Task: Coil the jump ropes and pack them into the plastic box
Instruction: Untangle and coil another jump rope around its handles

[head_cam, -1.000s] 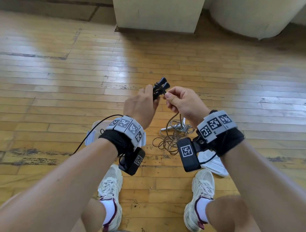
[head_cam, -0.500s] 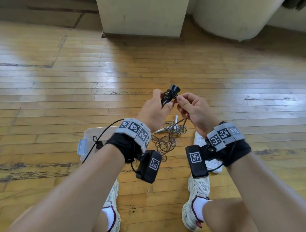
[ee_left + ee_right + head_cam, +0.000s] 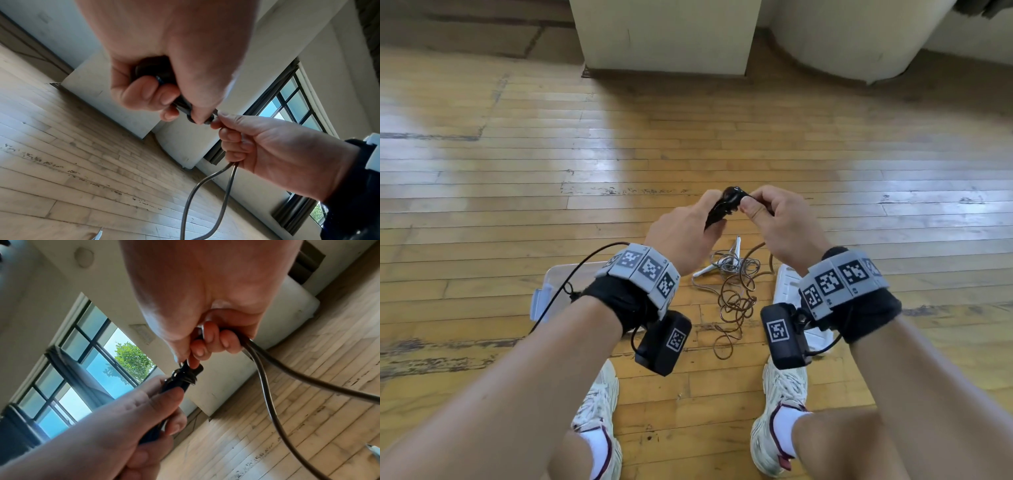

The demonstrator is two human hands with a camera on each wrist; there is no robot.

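My left hand (image 3: 717, 214) grips the pair of black jump-rope handles (image 3: 726, 205) in a fist, held above the floor. My right hand (image 3: 751, 205) pinches the cord right at the handles' tips (image 3: 185, 376), and two strands of that cord (image 3: 207, 183) hang from its curled fingers. The brown cord drops to a loose tangle (image 3: 736, 301) on the floor between my feet. A second rope with white handles (image 3: 726, 263) and grey cord lies beside that tangle. The clear plastic box (image 3: 548, 291) sits on the floor at the left, mostly hidden by my left wrist.
A white lid (image 3: 786, 287) lies on the floor under my right wrist. My two sneakers (image 3: 599, 404) stand near the bottom edge. A pale pillar base (image 3: 664, 37) and a rounded pale block (image 3: 842, 41) stand ahead on the wooden floor.
The black handles, upright a second ago, now tip toward my right hand, whose pinch has come up to their tips. Both hands sit a little farther out over the tangle.
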